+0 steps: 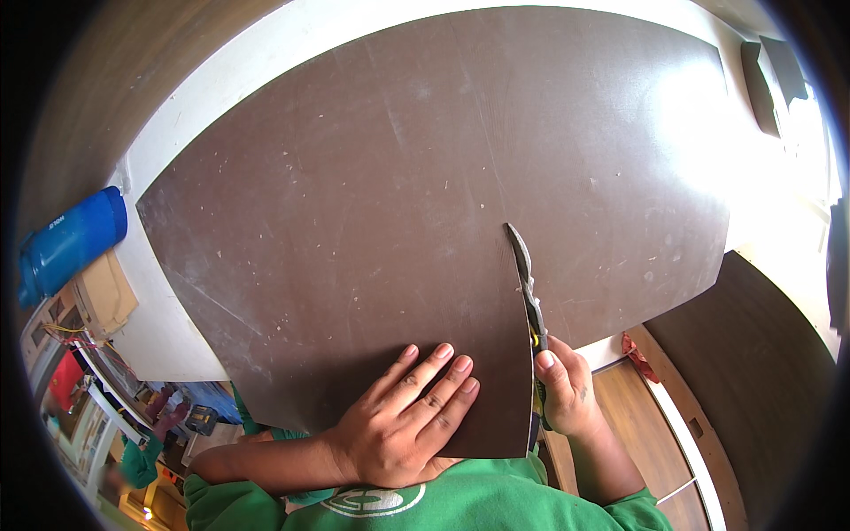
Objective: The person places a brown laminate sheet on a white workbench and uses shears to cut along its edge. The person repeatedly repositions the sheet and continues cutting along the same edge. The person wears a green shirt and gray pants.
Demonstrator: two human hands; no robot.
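A large thin dark brown sheet (pixel 354 195), like laminate, spreads in front of me, with pale scuffs and small chips on its surface. My left hand (pixel 403 429) lies flat on its near part, fingers stretched out and pointing away from me. My right hand (pixel 568 389) is wrapped round the handles of a pair of metal snips (pixel 526 281). The snips' dark blades reach away from me along a cut running in from the sheet's near edge. Past the blade tip a faint line continues across the surface. The handles are mostly hidden behind my right hand.
Beneath the sheet is a white surface (pixel 146 327). At left lie a blue bottle (pixel 75 239) and tan cardboard (pixel 108 288). A dark curved panel (pixel 753 345) stands at right, near a red cloth (pixel 639 357). Cluttered tools and wires fill the lower left.
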